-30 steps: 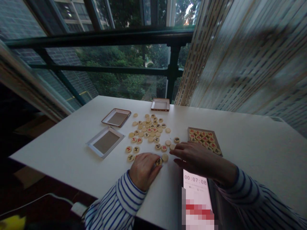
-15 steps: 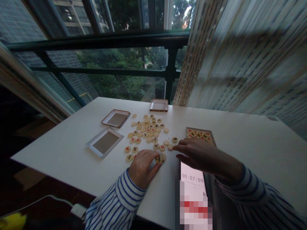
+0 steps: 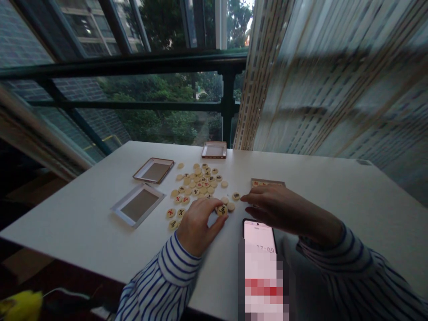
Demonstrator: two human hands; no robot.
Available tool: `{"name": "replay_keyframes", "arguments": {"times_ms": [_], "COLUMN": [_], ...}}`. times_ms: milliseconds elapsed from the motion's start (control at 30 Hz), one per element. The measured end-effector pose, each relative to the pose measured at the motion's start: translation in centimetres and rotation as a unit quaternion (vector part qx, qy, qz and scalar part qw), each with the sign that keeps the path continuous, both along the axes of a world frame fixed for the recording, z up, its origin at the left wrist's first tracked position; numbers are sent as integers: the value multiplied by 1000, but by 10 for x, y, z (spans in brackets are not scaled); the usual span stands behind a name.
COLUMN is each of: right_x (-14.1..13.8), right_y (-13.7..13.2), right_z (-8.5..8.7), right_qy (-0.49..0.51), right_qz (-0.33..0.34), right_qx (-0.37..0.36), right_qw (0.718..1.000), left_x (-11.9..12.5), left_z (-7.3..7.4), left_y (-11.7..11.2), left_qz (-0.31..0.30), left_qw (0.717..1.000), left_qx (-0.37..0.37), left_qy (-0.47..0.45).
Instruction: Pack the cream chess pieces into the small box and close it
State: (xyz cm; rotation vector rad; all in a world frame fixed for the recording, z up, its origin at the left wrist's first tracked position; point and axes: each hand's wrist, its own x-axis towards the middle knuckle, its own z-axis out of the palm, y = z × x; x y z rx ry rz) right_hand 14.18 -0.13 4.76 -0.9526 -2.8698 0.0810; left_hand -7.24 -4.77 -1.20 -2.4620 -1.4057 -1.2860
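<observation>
As left fingers (image 3: pixel 218 224) pinch a disc (image 3: pixel 222 210), right fingers (image 3: pixel 251 199) gape, empty; the disc's marked side faces us.

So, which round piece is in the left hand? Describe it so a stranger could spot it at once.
Over the white tabletop, find the left hand in its blue-and-white striped sleeve. Pinched in that hand is a round cream disc with a black character. Unlike the blank cream disc just right of it in the picture, it bears writing and is gripped.
</observation>
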Motion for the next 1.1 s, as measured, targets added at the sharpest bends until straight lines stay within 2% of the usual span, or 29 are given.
{"name": "replay_keyframes", "arguments": {"times_ms": [367,733,933,1100], "right_x": [17,30,38,44], "right_y": [1,4,7,7], "right_z": [10,23,29,37], "right_qy": [23,24,36,95], "right_qz": [-18,-73,-105,-137], "right_qx": [10,40,48,66], "right_qw": [1000,996,993,984], "left_x": [19,46,55,63], "left_z": [19,28,37,48], "left_y": [15,38,52,66], "left_qz": [-4,-38,-75,-104], "left_qw": [999,988,986,983], "left_qx": [9,-83,-60,-33], "left_qy": [-39,-125,-135,-149]}}
